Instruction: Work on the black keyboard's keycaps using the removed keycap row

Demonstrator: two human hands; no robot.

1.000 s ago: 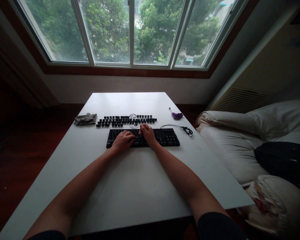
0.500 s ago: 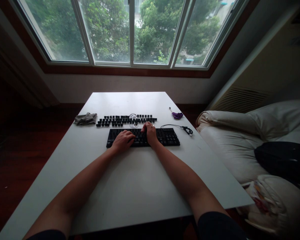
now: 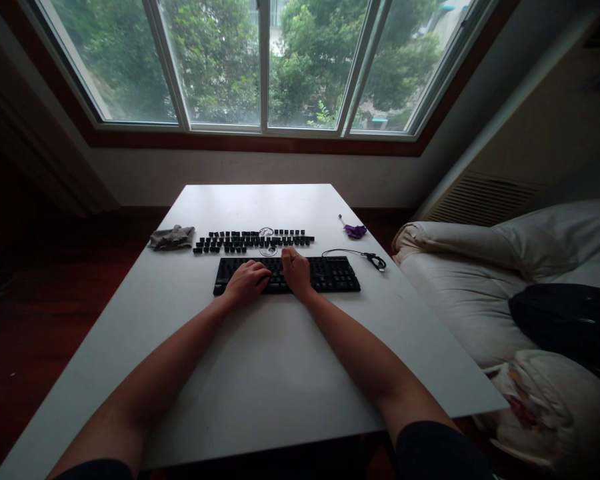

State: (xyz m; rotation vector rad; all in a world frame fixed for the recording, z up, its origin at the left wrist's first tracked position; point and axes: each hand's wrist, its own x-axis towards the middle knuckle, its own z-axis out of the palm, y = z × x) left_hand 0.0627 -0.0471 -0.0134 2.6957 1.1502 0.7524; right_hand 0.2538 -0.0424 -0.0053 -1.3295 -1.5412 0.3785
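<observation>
A black keyboard (image 3: 337, 275) lies across the white table. My left hand (image 3: 247, 280) rests on its left half, palm down, fingers laid over the keys. Above the keyboard's middle, my right hand (image 3: 297, 272) is closed, thumb and fingers drawn together; anything inside them is hidden. Just beyond the keyboard, several loose black keycaps (image 3: 240, 241) stand in rows. Two small ring-shaped items, an upper one (image 3: 266, 232) and a lower one (image 3: 269, 252), lie among these keycaps.
A grey cloth (image 3: 171, 238) lies at the table's left edge. Near the right edge sit a purple item (image 3: 355, 231) with a thin light stick and the coiled black USB cable (image 3: 376, 261). A cream sofa (image 3: 445, 293) borders the white table (image 3: 280, 373) on the right.
My right hand has turned at the wrist and shifted slightly left and down, its fingers now curled over the keyboard's middle. My left hand has stayed in place.
</observation>
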